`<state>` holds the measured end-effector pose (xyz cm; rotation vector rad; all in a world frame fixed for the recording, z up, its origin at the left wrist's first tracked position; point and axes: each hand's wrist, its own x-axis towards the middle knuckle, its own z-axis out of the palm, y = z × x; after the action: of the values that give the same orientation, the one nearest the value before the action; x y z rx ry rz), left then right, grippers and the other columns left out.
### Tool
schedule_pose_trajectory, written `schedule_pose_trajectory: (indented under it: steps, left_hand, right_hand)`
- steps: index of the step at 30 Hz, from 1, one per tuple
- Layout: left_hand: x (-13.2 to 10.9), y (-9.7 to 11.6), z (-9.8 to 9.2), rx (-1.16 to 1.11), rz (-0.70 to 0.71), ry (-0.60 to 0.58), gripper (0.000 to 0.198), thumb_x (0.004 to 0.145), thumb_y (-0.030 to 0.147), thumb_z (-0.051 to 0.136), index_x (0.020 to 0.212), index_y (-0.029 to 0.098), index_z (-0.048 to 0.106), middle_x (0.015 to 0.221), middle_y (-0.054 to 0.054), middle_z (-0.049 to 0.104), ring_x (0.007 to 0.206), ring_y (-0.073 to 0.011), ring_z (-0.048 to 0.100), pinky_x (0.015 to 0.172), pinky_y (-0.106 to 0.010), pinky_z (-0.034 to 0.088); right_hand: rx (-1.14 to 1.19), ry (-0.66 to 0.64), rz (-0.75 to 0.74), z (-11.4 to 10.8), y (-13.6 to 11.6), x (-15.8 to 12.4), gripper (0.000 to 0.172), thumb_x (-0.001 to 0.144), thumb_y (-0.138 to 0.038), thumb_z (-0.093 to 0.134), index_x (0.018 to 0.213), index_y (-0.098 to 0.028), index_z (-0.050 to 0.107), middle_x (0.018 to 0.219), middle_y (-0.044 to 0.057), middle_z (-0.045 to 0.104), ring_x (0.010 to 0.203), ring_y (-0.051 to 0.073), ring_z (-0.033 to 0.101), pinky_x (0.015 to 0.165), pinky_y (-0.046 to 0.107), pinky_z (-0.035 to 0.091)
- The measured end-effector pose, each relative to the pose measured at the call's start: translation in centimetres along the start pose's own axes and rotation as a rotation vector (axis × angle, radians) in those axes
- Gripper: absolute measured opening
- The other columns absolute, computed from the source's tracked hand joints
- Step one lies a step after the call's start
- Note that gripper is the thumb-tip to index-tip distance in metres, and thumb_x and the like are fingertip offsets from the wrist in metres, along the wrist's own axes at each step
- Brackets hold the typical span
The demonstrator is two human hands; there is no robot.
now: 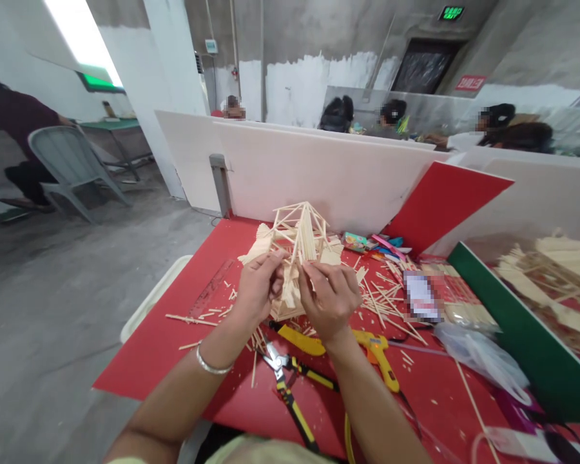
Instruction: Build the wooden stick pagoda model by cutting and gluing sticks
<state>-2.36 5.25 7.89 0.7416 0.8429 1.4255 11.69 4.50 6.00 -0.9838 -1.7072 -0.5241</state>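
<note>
A house-like model (pixel 307 232) built of thin pale wooden sticks stands on the red tabletop (pixel 174 361), with a peaked frame and a slanted stick panel. At its front left, my left hand (pixel 261 283) is closed in a pinch; its fingers hide what is between them. My right hand (pixel 333 293) pinches at the model's front right, the fingertips against its sticks. Below the hands lie yellow-and-black cutting pliers (pixel 283 377) with parted jaws. A yellow glue gun (pixel 379 357) rests under my right forearm. Loose sticks (pixel 379 296) and offcuts lie around.
Left of the model is a clear ruler (pixel 212 287). A pixelated phone-like object (pixel 421 296), packs of sticks (pixel 464 293) and a plastic bag (pixel 483 354) lie right, beside a green board (pixel 522 335). White partitions (pixel 319 167) stand behind; other people sit beyond and at far left.
</note>
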Motion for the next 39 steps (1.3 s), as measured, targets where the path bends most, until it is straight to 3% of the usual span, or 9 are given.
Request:
schedule_pose_trajectory:
  steps: [6, 12, 17, 39]
  left_hand:
    - [1.5, 0.0, 0.0, 0.056, -0.154, -0.068, 0.041, 0.07, 0.047, 0.077, 0.062, 0.017, 0.05, 0.046, 0.007, 0.047, 0.029, -0.0028, 0.032, 0.03, -0.017, 0.019]
    - [2.2, 0.8, 0.6, 0.098, -0.165, -0.078, 0.035, 0.066, 0.04, 0.081, 0.068, 0.017, 0.054, 0.044, 0.007, 0.05, 0.029, -0.0024, 0.035, 0.029, -0.014, 0.016]
    - [2.5, 0.6, 0.7, 0.094, -0.153, -0.074, 0.032, 0.066, 0.035, 0.082, 0.071, 0.016, 0.057, 0.044, 0.007, 0.049, 0.03, -0.0016, 0.036, 0.03, -0.013, 0.02]
    - [2.7, 0.4, 0.9, 0.125, -0.096, -0.051, 0.032, 0.066, 0.036, 0.082, 0.073, 0.015, 0.06, 0.046, 0.007, 0.049, 0.032, -0.0011, 0.036, 0.033, -0.012, 0.023]
  right_hand:
    - [0.011, 0.004, -0.006, 1.1, 0.5, 0.1, 0.025, 0.081, -0.017, 0.07, 0.106, -0.021, 0.068, 0.092, 0.005, 0.071, 0.087, 0.016, 0.061, 0.084, 0.031, 0.048]
    - [0.006, -0.011, 0.011, 1.4, 0.6, 0.1, 0.019, 0.083, -0.018, 0.069, 0.102, -0.021, 0.069, 0.091, 0.005, 0.071, 0.086, 0.016, 0.06, 0.084, 0.03, 0.047]
    - [-0.006, -0.016, 0.01, 1.2, 0.6, 0.2, 0.018, 0.083, -0.019, 0.069, 0.101, -0.021, 0.069, 0.09, 0.005, 0.07, 0.083, 0.016, 0.059, 0.082, 0.03, 0.048]
    - [0.014, -0.053, 0.035, 1.7, 1.3, -0.3, 0.027, 0.085, -0.021, 0.066, 0.113, -0.021, 0.067, 0.095, 0.007, 0.068, 0.088, 0.016, 0.06, 0.085, 0.029, 0.047]
